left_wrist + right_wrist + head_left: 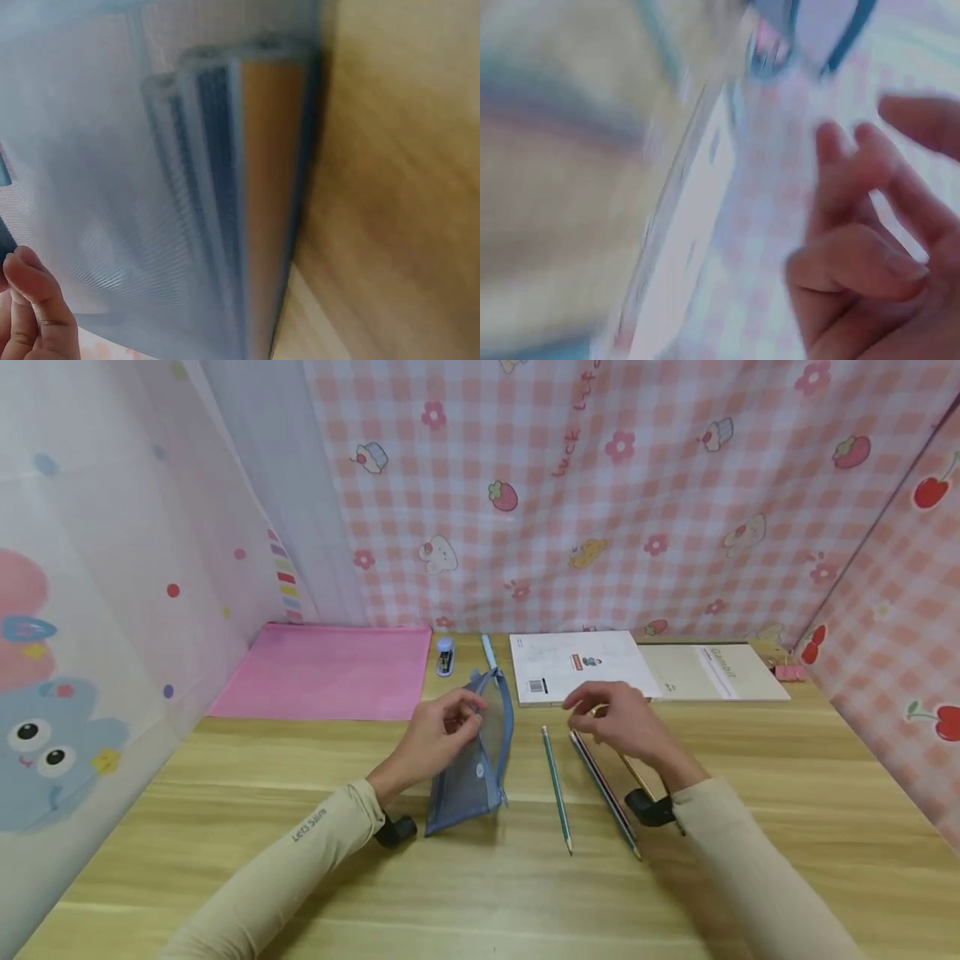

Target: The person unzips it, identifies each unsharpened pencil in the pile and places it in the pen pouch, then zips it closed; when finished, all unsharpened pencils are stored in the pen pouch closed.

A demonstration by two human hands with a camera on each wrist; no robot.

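In the head view my left hand (442, 735) pinches the upper edge of a blue-grey mesh zip pencil pouch (465, 785), which stands tilted on the table. Through its mesh, in the left wrist view, show several long, slim things with dark and orange-brown faces (271, 150), probably pencils. My right hand (618, 718) hovers over the pencils, its fingers loosely bent and thumb apart; nothing shows between them in the blurred right wrist view. Beneath it lie a bundle of dark pencils (606, 797) and a gold pencil (637, 770), partly hidden. A teal pencil (557, 789) lies between pouch and bundle.
A pink folder (322, 672) lies at the back left, beside a small light-blue item (446, 657) with a dark middle. Behind the pouch is a light-blue stick (488, 650). A white booklet (562, 664) and a beige notebook (712, 670) lie back right, near a pink clip (789, 672).
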